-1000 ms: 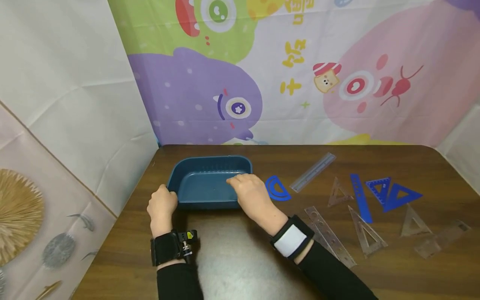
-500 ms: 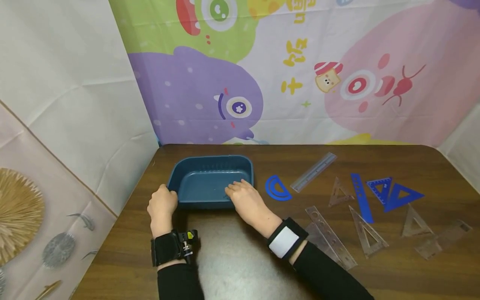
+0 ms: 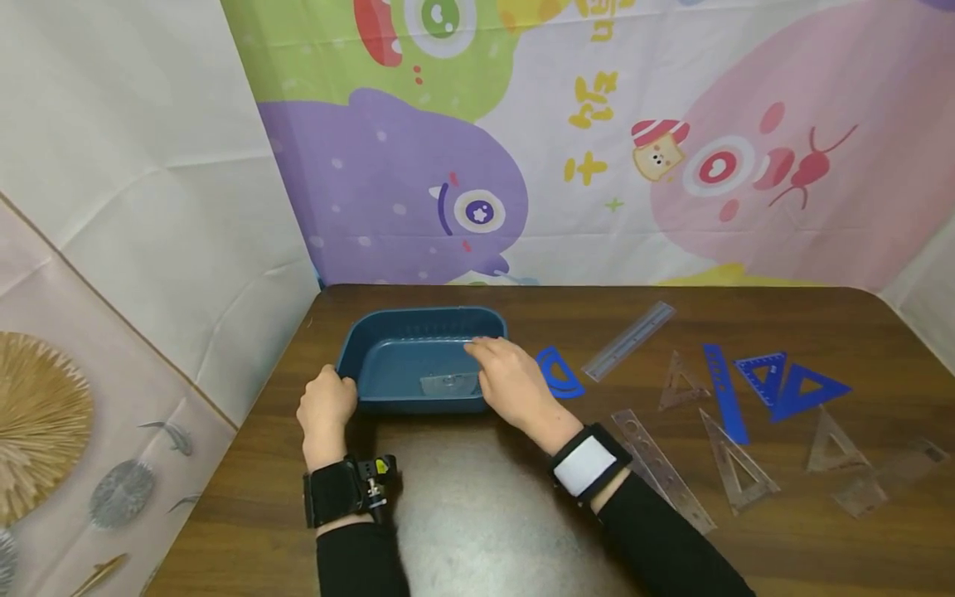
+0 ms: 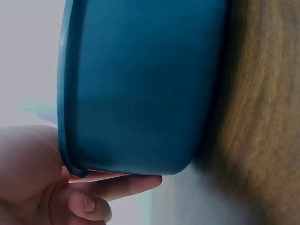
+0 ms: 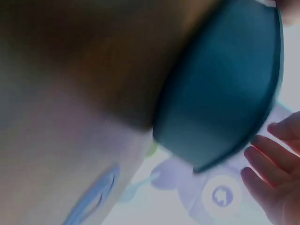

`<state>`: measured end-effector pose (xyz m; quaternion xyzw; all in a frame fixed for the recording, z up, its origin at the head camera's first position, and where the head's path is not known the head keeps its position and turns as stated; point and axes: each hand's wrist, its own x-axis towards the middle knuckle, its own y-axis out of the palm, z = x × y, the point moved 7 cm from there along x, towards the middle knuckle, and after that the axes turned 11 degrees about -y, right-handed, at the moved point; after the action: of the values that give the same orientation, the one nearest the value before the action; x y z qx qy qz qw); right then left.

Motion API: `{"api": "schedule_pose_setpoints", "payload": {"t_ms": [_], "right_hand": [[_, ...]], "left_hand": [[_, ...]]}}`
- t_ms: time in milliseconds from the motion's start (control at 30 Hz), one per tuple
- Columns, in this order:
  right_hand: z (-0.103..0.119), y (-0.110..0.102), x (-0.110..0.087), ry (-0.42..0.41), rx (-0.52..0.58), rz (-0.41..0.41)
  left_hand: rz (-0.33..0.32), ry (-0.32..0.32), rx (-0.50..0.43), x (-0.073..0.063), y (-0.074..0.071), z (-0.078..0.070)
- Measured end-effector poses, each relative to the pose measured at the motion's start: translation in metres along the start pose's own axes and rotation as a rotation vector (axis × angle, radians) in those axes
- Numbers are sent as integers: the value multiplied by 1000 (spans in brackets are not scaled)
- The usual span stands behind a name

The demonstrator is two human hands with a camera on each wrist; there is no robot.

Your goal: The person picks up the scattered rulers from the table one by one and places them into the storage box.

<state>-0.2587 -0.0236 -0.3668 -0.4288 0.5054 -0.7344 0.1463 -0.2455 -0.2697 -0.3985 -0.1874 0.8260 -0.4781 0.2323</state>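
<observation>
Blue tray [image 3: 418,406]: on table [image 3: 462,506], left hand [image 3: 327,405] gripping its near left corner. Right hand [image 3: 520,385]: fingers slightly parted, over tray's right end. Clear plastic piece [image 3: 448,384]: inside tray. Blue protractor [image 3: 569,391]: beside right hand.

The teal bin [image 3: 388,365] looks like smooth moulded plastic, with a soft satin sheen on its walls, and it rests on a dark wood-grain tabletop [image 3: 485,506] that throws back a pale, glossy patch of light. The blue ruler [image 3: 725,394] and blue set square [image 3: 806,403] seem to be flat, opaque plastic, while the clear ruler [image 3: 630,340] is see-through plastic. Faint creases mark the smooth cloth backdrop [image 3: 574,240]; the black sleeve [image 3: 664,522] is matt fabric.
</observation>
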Motion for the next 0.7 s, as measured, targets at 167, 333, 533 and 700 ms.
{"api": "schedule_pose_setpoints", "payload": {"t_ms": [167,333,533,700], "right_hand": [[-33,-25,-7,152,-16,-170],[-59,-22,-18,305,-12,-100],[-75,10,-33,446,49,205],[-78,28,-43,490,84,413]], "left_hand": [[5,4,-5,0,1,1],[26,2,4,1,4,2],[65,-4,8,2,8,4],[71,-8,7,3,8,4]]}}
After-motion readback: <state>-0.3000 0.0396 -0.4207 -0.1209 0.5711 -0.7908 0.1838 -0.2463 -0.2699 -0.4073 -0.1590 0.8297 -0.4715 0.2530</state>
